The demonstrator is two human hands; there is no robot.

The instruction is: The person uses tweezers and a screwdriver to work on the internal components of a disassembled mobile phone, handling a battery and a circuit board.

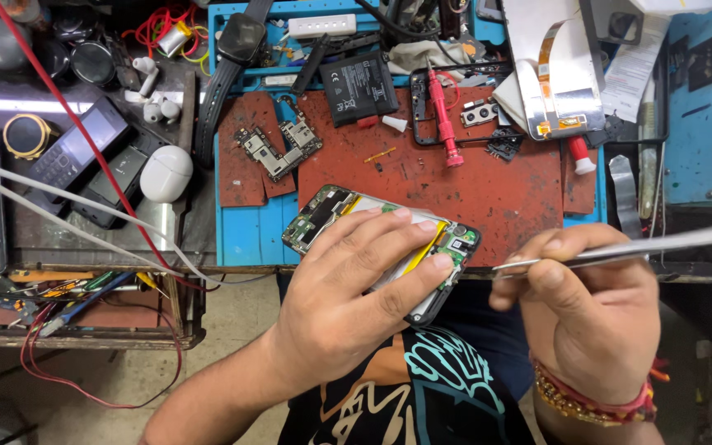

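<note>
Two hands at work over an opened phone point(447, 243), back cover off, circuit board and yellow strips showing. Phone lies tilted at the near edge of the red mat point(471, 181), its lower end hanging past the surface edge toward the person.

Left hand point(348, 297) is clamped on the phone from the near side: fingers spread flat across the battery area, fingertips reaching toward the phone's right end, palm under/behind the lower edge. Most of the phone's middle is hidden by those fingers; only the top-left board section and right end show.

Right hand point(587, 313) sits just right of the phone, pinched shut around metal tweezers point(620, 249). Tweezers run roughly level, long end out to the right, tip pointing left, very near the phone's right end; can't tell if it touches. Beaded bracelets on that wrist.

Rel. to the red mat: a red screwdriver point(442, 119) lies on its upper middle, a black battery point(358, 89) at its top edge left of the screwdriver, a bare circuit board point(278, 148) on its upper-left part. Smartwatch point(236, 49) is beyond the mat's top-left corner. White earbud case point(166, 173) and a dark keypad phone point(72, 156) are well left of the mat. White flex-cable panel point(558, 74) lies beyond its upper-right corner.
</note>
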